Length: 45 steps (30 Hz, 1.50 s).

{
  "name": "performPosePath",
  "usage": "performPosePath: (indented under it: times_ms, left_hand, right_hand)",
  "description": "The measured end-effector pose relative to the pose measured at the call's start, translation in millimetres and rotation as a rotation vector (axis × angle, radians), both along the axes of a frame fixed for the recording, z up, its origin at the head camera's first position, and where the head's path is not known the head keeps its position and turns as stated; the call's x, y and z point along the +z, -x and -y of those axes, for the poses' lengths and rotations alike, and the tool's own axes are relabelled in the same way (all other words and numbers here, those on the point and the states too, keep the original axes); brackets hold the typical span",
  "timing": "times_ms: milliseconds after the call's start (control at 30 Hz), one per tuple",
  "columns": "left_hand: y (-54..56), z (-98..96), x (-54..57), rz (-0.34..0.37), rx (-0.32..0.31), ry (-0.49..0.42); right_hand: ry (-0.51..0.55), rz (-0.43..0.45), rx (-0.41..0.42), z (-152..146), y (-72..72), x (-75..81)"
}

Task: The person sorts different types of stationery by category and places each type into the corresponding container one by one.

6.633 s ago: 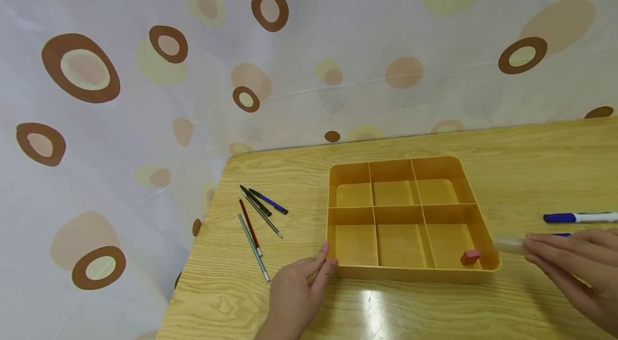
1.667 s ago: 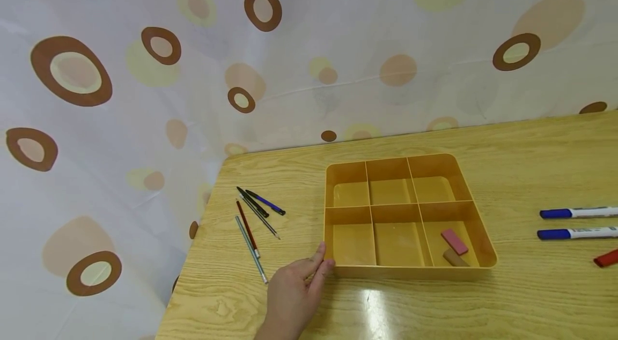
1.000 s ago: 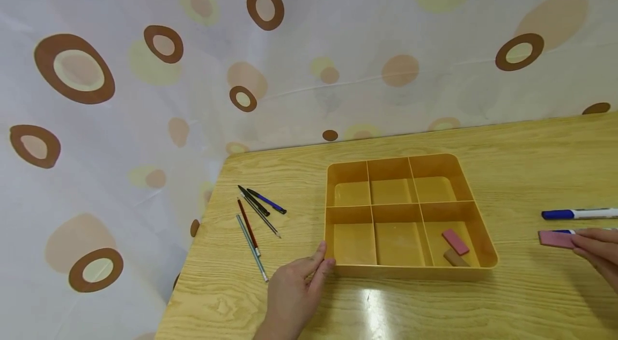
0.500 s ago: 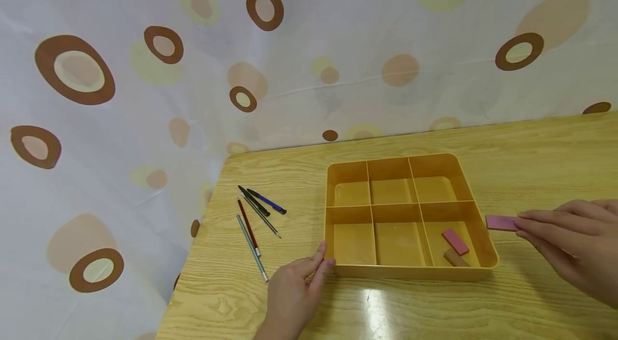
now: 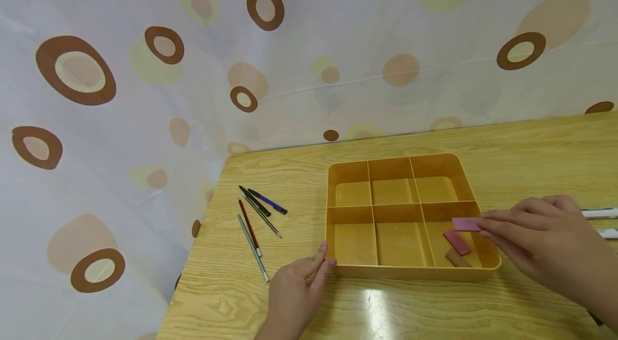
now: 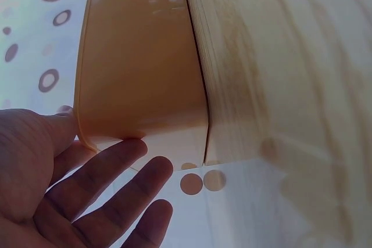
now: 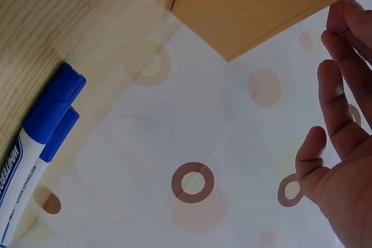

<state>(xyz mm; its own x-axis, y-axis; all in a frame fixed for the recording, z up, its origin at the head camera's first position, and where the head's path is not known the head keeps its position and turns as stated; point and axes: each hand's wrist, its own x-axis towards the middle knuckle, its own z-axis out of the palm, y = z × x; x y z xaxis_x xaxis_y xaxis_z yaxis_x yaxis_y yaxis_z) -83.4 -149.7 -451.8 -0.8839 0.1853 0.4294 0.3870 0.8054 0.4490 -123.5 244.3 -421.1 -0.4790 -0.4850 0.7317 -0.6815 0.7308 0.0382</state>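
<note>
My right hand [image 5: 541, 233] pinches a pink eraser [image 5: 465, 224] by its right end, above the front-right compartment of the orange divided tray [image 5: 401, 273]. A darker pink eraser [image 5: 456, 242] and a tan block [image 5: 456, 258] lie in that compartment, the held eraser just above them. In the right wrist view, the eraser [image 7: 337, 17] shows partly beyond the tray's rim. My left hand [image 5: 296, 289] holds the tray's front-left corner with thumb and index finger. Its other fingers [image 6: 148, 178] spread loosely beside the tray wall in the left wrist view.
Several pens and pencils [image 5: 256, 222] lie left of the tray. Two blue-capped whiteboard markers [image 7: 43, 126] lie to the right, partly behind my right hand in the head view. A patterned curtain [image 5: 289, 61] stands along the table's back and left edges.
The right hand has carried the pink eraser left from near the markers to over the tray. Earlier, the tan block came into the compartment and the first pink eraser shifted. The left hand stays put.
</note>
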Motion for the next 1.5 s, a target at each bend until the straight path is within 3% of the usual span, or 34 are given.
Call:
performPosePath:
  times_ms: [800, 1233, 1500]
  left_hand:
    - [-0.9, -2.2, 2.1, -0.012, 0.004, 0.002]
    - [0.1, -0.9, 0.4, -0.026, 0.000, -0.004]
    - [0.0, -1.2, 0.1, -0.024, -0.002, -0.010]
  right_hand:
    - [-0.038, 0.048, 0.002, 5.8, -0.3, -10.0]
    - [-0.032, 0.043, -0.054, -4.3, -4.5, -8.0]
    - [0.016, 0.052, -0.160, -19.1, -9.4, -12.8]
